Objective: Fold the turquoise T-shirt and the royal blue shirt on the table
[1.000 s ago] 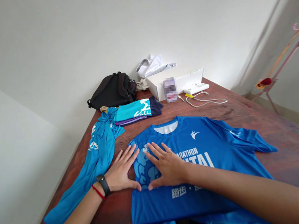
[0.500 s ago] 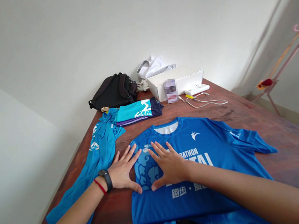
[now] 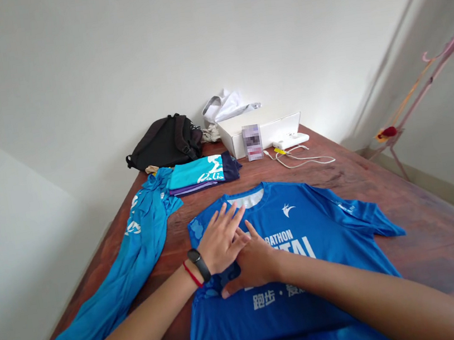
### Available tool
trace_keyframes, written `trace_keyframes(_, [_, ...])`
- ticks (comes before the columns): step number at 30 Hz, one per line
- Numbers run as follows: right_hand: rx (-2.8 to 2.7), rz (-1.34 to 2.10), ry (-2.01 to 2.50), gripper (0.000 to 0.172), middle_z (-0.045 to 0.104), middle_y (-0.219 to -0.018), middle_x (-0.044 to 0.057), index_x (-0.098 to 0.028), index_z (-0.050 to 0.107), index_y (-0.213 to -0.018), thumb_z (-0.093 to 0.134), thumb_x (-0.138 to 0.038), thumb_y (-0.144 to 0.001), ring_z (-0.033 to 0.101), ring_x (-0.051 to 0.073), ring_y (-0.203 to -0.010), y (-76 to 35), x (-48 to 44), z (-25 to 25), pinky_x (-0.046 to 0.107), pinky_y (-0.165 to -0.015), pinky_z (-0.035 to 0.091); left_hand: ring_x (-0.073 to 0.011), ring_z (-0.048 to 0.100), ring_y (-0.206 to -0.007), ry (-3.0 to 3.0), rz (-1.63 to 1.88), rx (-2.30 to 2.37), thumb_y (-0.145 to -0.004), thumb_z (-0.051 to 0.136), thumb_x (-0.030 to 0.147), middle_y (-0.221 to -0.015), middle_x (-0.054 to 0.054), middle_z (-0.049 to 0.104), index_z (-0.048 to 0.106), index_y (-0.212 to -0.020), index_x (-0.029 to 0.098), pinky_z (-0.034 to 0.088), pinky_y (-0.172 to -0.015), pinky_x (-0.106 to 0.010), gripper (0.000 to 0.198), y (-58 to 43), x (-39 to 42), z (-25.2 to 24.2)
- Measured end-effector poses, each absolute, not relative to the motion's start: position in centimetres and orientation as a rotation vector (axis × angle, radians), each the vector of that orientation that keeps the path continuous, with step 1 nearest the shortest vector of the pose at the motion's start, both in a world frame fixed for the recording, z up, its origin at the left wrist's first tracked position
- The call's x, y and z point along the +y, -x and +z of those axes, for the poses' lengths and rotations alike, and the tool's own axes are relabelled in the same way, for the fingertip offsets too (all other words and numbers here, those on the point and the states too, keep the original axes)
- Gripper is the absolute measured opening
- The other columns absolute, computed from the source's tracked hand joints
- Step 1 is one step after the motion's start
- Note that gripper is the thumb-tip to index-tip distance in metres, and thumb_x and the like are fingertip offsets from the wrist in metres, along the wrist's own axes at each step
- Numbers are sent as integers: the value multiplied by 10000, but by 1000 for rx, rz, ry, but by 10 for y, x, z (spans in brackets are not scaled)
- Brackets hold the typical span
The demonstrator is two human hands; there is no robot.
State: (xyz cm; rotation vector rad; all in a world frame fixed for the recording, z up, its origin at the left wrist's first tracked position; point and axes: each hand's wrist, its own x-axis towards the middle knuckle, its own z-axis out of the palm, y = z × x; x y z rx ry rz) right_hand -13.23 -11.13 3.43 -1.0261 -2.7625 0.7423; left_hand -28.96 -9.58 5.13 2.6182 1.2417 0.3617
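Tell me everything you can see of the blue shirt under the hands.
The blue shirt lies front up on the wooden table, round collar away from the person, lower end reaching past the near edge. It looks like smooth sports fabric, with a white birdlike logo, partly covered pale lettering and a lighter blue pattern. The short sleeve at picture right is spread and creased; the other is unclear. The right hand lies over its chest, partly covered by the left hand.

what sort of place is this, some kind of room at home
Likely a room in a home, though a dorm is possible: a shirt spread on a wooden table, with a bag behind.
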Motion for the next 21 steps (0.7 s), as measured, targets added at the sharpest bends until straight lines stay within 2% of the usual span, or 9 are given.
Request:
trace_keyframes(4, [-2796, 725, 995, 1107, 68, -1662, 96, -257, 141, -1604, 520, -862, -758, -70, 407, -1517, 131, -113, 37, 660, -1162, -124, -293, 120, -1536, -2598, 346, 1243, -1029, 205, 611, -1639, -54, 273, 282, -1579, 263, 195, -1227, -554, 656, 283, -96, 25])
trace_keyframes(9, [-2831, 698, 998, 1117, 90, -1658, 114, -250, 177, -1602, 511, -882, -743, -14, 398, -1525, 131, -113, 37, 649, -1162, -141, -303, 163, -1527, -2587, 389, 1242, -1046, 253, 561, -1624, -30, 315, 409, -1523, 299, 192, -1223, -571, 566, 286, -96, 21])
trace_keyframes(13, [-2861, 728, 1031, 1119, 77, -1665, 86, -269, 158, -1602, 498, -894, -738, -31, 393, -1525, 131, -113, 42, 636, -1183, -89, -307, 200, -1518, -2569, 420, 1261, -1052, 262, 542, -1608, -31, 352, 445, -1503, 304, 221, -1214, -566, 542, 283, -98, 24])
trace_keyframes(16, [-2850, 747, 1045, 1121, 71, -1667, 85, -274, 154, -1603, 519, -884, -736, -33, 386, -1527, 131, -114, 45, 624, -1186, -98, -310, 186, -1521, -2541, 444, 1335, -1051, 241, 551, -1607, -39, 354, 466, -1492, 293, 214, -1215, -564, 559, 284, -98, 21])
trace_keyframes(21, [-2827, 801, 1130, 1195, 68, -1652, 182, -154, 102, -1610, 497, -881, -748, -39, 378, -1526, 133, -114, 44, 618, -1193, -75, -332, 172, -1522, -2503, 399, 1435, -1044, 210, 581, -1639, -53, 271, 415, -1522, 301, 204, -1202, -575, 591, 301, -86, 15])
